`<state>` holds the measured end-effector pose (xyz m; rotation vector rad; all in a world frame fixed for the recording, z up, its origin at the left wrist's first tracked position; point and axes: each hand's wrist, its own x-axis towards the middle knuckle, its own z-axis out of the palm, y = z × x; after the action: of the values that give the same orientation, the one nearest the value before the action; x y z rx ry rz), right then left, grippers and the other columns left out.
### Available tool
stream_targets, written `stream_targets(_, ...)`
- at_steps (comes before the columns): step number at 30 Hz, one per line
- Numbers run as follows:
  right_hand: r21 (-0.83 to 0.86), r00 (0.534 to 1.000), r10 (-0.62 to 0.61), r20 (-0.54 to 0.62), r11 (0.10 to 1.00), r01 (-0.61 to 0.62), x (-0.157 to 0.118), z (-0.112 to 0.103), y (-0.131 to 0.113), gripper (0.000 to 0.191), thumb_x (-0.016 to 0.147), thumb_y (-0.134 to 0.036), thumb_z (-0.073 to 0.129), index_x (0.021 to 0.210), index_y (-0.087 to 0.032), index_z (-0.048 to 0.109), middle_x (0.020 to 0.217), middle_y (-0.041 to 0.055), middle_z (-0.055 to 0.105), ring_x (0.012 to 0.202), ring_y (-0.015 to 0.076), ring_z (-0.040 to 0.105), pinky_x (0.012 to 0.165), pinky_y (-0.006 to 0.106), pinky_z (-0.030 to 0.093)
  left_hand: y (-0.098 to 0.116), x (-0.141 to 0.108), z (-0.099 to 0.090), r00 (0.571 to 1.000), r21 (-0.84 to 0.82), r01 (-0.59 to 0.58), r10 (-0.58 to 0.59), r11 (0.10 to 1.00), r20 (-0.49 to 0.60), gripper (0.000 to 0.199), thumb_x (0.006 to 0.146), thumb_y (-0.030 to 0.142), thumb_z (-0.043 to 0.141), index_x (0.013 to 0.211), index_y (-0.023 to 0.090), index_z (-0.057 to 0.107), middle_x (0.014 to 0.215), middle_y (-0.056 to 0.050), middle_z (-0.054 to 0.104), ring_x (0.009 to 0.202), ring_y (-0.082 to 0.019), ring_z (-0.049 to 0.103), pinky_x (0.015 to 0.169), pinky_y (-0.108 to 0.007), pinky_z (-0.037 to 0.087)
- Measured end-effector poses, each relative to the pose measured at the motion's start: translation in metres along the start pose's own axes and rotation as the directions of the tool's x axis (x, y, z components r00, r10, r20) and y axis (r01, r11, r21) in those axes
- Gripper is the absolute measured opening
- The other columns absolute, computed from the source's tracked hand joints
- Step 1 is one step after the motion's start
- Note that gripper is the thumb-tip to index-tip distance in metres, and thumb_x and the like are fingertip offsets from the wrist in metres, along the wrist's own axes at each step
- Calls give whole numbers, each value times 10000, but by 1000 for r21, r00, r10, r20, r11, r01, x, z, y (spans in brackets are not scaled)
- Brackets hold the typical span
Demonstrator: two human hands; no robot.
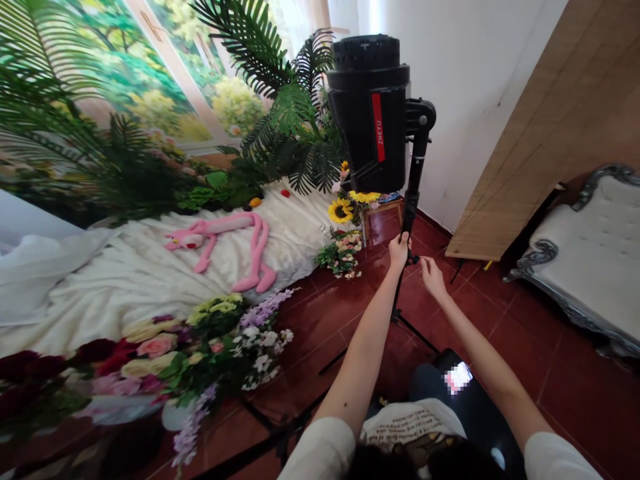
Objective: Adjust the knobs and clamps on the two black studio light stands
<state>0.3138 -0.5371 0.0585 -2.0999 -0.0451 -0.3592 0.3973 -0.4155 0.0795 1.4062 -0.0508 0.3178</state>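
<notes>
A black studio light [370, 120] with a red stripe sits at the top of a black light stand [414, 180]. My left hand [399, 252] is wrapped round the stand's pole, below the light. Just right of the pole, my right hand [433, 277] has its fingers drawn together near a small black knob [413, 259]; whether anything is between the fingertips is too small to tell. The lower pole runs down to the stand's spread legs on the red tiled floor.
Flowers [165, 353] and a white blanket [135, 267] bearing a pink plush toy [255, 253] lie to the left. Palm leaves [290, 110] stand behind. Sunflowers [341, 211] are near a small wooden stool. A tufted white sofa [595, 240] is at right; a phone [459, 378] lies below.
</notes>
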Motion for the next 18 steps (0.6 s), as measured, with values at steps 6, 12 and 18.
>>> stream_targets(6, 29, 985, -168, 49, 986, 166, -9, 2, -24, 404, 925, -553, 477, 924, -231, 720, 1361, 114, 531, 1307, 264, 473, 1136, 445, 340, 5, -2, 0, 1000, -17, -26, 25, 1000, -13, 637, 789, 774, 428, 598, 177, 546, 513, 18, 509, 472, -87, 467, 537, -218, 385)
stream_targets(12, 118, 971, -218, -95, 966, 229, 14, -4, -53, 503, 866, -581, 584, 1215, -218, 579, 1291, 159, 530, 1212, 266, 529, 1066, 477, 436, 5, -2, 0, 1000, -17, -6, 6, 1000, -9, 581, 807, 709, 483, 583, 176, 546, 523, 18, 524, 493, -88, 479, 549, -211, 389)
stream_targets(18, 72, 818, -573, 51, 819, 569, 88, -5, -110, 952, 837, -581, 640, 1544, -278, 80, 1563, 148, 217, 1437, 283, 314, 1140, 511, 372, 4, 3, 1, 997, -6, 34, -35, 999, -69, 553, 793, 643, 569, 506, 176, 500, 456, 23, 480, 443, -82, 429, 475, -214, 329)
